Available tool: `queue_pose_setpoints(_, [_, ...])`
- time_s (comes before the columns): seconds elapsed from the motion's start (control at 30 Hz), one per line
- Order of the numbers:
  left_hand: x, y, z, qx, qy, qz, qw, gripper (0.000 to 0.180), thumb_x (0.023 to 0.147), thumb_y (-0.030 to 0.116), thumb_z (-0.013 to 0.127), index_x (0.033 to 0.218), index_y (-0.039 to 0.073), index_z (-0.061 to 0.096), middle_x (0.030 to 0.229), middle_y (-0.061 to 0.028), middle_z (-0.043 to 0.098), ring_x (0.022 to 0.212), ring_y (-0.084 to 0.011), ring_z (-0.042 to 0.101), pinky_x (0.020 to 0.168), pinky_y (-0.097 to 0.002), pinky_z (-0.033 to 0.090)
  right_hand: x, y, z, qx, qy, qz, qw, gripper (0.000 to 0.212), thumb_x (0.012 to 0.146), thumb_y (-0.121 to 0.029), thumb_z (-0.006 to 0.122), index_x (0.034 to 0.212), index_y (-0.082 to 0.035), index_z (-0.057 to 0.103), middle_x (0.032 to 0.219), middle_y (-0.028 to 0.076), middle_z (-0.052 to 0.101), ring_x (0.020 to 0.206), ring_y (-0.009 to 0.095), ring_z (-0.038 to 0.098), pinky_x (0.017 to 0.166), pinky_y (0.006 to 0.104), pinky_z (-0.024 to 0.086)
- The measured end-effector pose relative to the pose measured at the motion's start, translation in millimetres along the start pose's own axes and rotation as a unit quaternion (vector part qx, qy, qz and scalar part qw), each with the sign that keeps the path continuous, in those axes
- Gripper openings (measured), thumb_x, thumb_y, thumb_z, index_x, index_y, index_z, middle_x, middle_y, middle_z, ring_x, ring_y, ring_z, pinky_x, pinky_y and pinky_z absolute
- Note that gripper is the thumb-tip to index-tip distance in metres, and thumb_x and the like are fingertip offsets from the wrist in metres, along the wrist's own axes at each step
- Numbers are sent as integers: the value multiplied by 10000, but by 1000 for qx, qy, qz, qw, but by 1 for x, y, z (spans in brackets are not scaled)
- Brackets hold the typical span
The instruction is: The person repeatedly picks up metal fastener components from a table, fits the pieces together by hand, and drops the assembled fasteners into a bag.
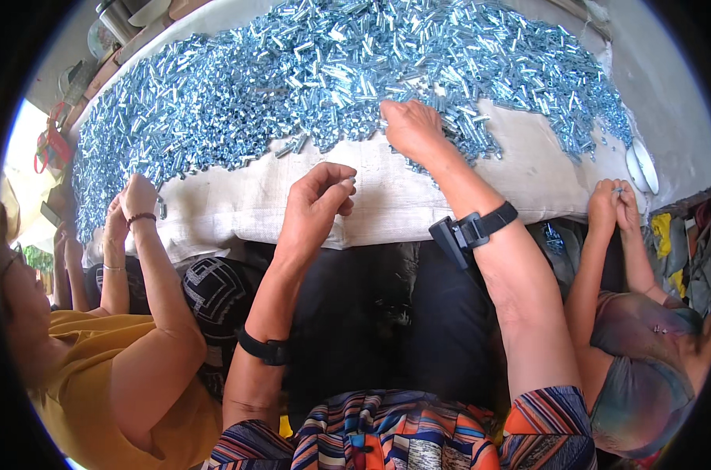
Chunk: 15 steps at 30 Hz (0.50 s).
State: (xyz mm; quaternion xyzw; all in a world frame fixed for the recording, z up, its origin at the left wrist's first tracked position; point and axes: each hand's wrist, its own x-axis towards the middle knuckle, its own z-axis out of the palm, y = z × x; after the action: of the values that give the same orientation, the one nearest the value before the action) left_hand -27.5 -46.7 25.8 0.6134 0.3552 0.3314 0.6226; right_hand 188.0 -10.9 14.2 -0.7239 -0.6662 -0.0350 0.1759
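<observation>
A wide heap of small shiny blue-silver metal tubes (332,63) covers the far part of the pale cloth-covered table (238,204). My left hand (315,205) is raised near the table's front edge, thumb and fingers pinched together. A small metal tube (351,181) shows at its fingertips. My right hand (414,131) reaches forward to the near edge of the heap. Its fingers are curled together with the back of the hand facing up, and the fingertips are hidden, so what they hold, if anything, cannot be seen.
A person in a mustard top (128,376) sits on my left. At my right another person (645,368) holds a small piece in both hands. A white dish (642,166) lies at the table's right end. A red-handled item (52,145) hangs at far left.
</observation>
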Motion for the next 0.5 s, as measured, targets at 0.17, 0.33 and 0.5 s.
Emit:
queue_pose_setpoints(0.17, [-11, -1, -9, -68, 43, -28, 996, 129, 885, 95, 550, 993, 26, 567, 822, -49, 599, 691, -106, 567, 655, -242, 472, -21, -3, -5, 224, 67, 10, 972, 196, 764, -37, 546, 945, -42, 622, 775, 146, 634, 690, 264, 626, 646, 333, 488])
queue_pose_setpoints(0.33, [-21, -1, -11, -226, -10, -36, 973, 113, 906, 119, 564, 986, 39, 574, 827, -51, 612, 687, -96, 577, 640, -227, 481, -88, -28, -45, 603, -84, 127, 783, 178, 830, -25, 538, 974, 32, 626, 806, 77, 625, 691, 131, 593, 670, 253, 482])
queue_pose_setpoints(0.5, [-30, 4, 0, -263, -58, -44, 962, 105, 916, 106, 551, 989, 36, 581, 781, -45, 606, 659, -94, 575, 614, -228, 478, -129, -54, -44, 692, -78, 105, 709, 156, 862, -3, 549, 990, 39, 629, 817, 54, 634, 730, 103, 596, 687, 238, 498])
